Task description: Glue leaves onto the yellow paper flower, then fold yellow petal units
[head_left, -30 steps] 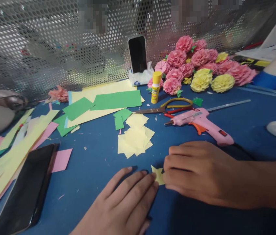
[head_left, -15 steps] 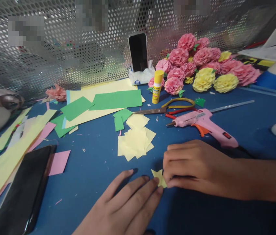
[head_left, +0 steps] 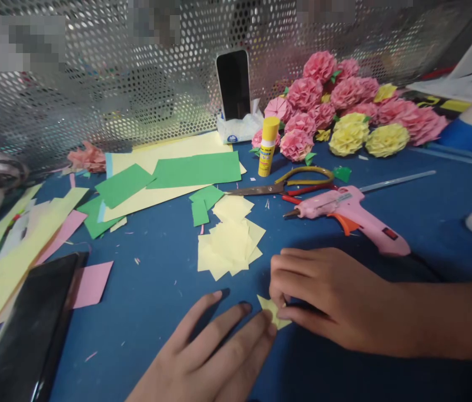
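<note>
A small folded piece of pale yellow paper [head_left: 264, 303] lies on the blue tabletop, partly covered by fingers. My left hand [head_left: 215, 352] is spread flat, its fingertips pressing the paper's left side. From the right, my right hand [head_left: 328, 298] has its fingers curled and thumb drawn in, pinching the paper's upper edge. Just beyond is a loose stack of yellow paper squares [head_left: 231, 243]. A pink hot glue gun [head_left: 351, 212] with an orange trigger lies past my right hand.
Scissors [head_left: 256, 190] and an upright glue stick [head_left: 268, 148] are behind the stack. Pink and yellow paper flowers [head_left: 348, 137] fill the back right. Green sheets [head_left: 198, 169] lie at back left, paper strips [head_left: 47, 229] and a black phone [head_left: 27, 329] at left. Another phone [head_left: 234, 84] leans upright.
My right hand has shifted slightly left and down, its thumb and finger now over the paper's upper edge. The left hand stays pressed on the paper. The view has moved slightly.
</note>
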`<state>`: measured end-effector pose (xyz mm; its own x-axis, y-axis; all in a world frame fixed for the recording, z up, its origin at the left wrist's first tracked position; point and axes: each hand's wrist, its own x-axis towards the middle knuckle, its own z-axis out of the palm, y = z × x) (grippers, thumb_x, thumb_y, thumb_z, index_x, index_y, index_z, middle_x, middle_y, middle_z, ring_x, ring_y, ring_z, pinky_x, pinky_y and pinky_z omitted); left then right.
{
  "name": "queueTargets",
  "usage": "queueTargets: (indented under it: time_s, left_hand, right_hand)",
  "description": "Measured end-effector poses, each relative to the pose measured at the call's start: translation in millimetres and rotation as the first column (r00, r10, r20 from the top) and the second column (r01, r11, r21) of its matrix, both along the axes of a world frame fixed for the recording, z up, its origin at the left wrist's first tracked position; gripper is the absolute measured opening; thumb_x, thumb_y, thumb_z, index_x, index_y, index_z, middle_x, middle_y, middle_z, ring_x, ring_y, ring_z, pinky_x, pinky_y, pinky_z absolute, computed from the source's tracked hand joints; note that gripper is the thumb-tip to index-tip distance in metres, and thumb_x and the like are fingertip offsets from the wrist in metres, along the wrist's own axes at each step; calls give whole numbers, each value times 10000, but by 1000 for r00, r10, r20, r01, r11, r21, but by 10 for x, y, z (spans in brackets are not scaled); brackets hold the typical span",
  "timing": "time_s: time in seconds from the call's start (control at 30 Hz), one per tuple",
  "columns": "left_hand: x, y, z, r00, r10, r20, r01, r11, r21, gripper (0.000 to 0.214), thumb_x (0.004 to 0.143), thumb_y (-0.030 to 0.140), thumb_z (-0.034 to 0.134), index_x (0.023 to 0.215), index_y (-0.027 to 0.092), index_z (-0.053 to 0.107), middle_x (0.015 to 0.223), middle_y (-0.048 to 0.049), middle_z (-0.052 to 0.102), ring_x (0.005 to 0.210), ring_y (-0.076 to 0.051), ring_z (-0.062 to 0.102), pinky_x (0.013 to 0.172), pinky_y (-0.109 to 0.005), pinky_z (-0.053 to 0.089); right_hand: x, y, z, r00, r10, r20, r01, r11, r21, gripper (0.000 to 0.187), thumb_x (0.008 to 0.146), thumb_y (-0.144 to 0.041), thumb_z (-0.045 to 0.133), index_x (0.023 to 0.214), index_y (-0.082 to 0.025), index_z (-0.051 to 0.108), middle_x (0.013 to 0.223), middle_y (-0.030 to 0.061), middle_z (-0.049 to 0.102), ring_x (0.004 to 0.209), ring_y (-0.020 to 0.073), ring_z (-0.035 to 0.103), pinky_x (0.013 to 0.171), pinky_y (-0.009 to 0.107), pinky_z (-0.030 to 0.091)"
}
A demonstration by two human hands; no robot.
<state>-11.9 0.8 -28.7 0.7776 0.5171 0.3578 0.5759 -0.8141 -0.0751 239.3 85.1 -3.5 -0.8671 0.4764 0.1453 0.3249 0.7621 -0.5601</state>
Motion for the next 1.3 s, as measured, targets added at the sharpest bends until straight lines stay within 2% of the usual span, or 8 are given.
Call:
queueTargets:
  time_s: [0.13, 0.27, 0.5, 0.87, 1.07, 1.13, 1.2, 1.3]
  left_hand:
    - [-5, 2, 25, 1000, -4, 5, 4, 1000, 12, 398, 1088, 308, 316, 1342, 224, 610, 1393, 48, 607, 1272, -147, 519, 1283, -433, 70]
    - [-19, -31, 107, 997, -9, -70, 4, 998, -68, 439, 1100, 222, 230, 1401, 212, 549, 1415, 54, 598, 1329, -137, 485, 1284, -443, 28]
    - [-3, -50, 151, 994, -6, -110, 1, 999, -54, 393, 1094, 242, 314, 1416, 205, 535, 1441, 50, 579, 1324, -157, 482, 1282, -467, 3]
    - [20, -55, 115, 997, 28, -70, -30, 999, -21, 358, 1047, 404, 466, 1331, 249, 621, 1370, 66, 627, 1235, -158, 535, 1283, -425, 58]
    - [33, -13, 85, 1000, 6, 9, -6, 1000, 28, 395, 1019, 474, 493, 1287, 234, 656, 1296, 37, 658, 1201, -171, 542, 1275, -418, 83]
    - [40, -24, 106, 1000, 25, 1, -25, 1000, -7, 387, 1034, 455, 468, 1284, 228, 658, 1276, 21, 666, 1207, -170, 540, 1274, -416, 71]
    - [49, -48, 138, 999, 51, -11, -51, 998, -47, 375, 1040, 433, 461, 1291, 230, 652, 1252, 13, 675, 1202, -161, 544, 1273, -403, 59]
    - [60, -78, 174, 997, 80, -4, -80, 993, -82, 374, 1020, 424, 512, 1315, 228, 633, 1214, 14, 686, 1185, -151, 554, 1274, -378, 63]
  right_hand:
    - [-15, -21, -5, 1000, -13, 19, 13, 1000, 11, 111, 997, -221, 479, 895, -199, 516, 889, 10, 568, 793, 163, 484, 662, 290, 300]
    - [-22, -31, -17, 1000, -21, 11, 21, 1000, 12, 95, 988, -211, 480, 901, -201, 516, 889, 6, 566, 798, 163, 479, 668, 296, 301]
    - [-35, -30, -10, 999, -32, 12, 32, 998, 50, 103, 988, -223, 481, 892, -198, 511, 880, 3, 561, 786, 164, 473, 660, 305, 298]
    - [-21, -47, -41, 1000, -17, 24, 13, 985, 172, 144, 1018, -234, 437, 908, -192, 520, 899, 20, 569, 793, 176, 466, 667, 315, 313]
    - [-15, -10, -26, 1000, 4, -24, 0, 982, 189, 168, 1042, -243, 444, 948, -189, 572, 907, 13, 598, 800, 143, 533, 672, 278, 353]
    - [17, 3, -15, 998, 31, -54, -16, 968, 252, 222, 1053, -211, 436, 908, -196, 604, 877, -6, 604, 758, 120, 526, 650, 270, 343]
    - [55, 2, 3, 994, 81, -79, -47, 929, 368, 250, 1051, -188, 450, 886, -201, 637, 830, -22, 610, 726, 118, 502, 636, 282, 330]
    - [95, -25, 44, 982, 177, -65, -122, 859, 498, 217, 1052, -219, 470, 980, -180, 671, 799, -22, 626, 728, 137, 497, 645, 312, 343]
